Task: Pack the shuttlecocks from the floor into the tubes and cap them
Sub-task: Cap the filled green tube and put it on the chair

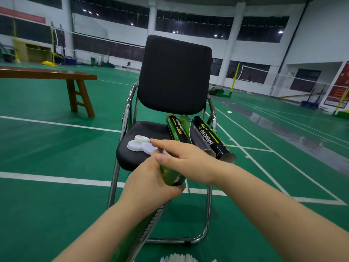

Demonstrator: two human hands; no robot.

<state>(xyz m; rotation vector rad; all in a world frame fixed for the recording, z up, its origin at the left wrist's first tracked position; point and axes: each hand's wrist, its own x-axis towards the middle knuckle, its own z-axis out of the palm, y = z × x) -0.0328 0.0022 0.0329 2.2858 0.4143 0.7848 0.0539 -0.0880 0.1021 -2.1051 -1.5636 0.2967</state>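
Note:
My left hand grips a green shuttlecock tube near its upper end, in front of the black chair. My right hand lies over the tube's top with fingers spread along it; the tube's mouth is hidden under it. Three white caps lie on the chair seat. Three more tubes rest on the seat's right side: a black-and-green one, a grey-looking open one and a black one. White shuttlecock feathers show at the bottom edge.
The chair stands on a green court floor with white lines. A wooden bench is at the left. Net posts and nets stand further back, and a small white object lies on the floor at the right.

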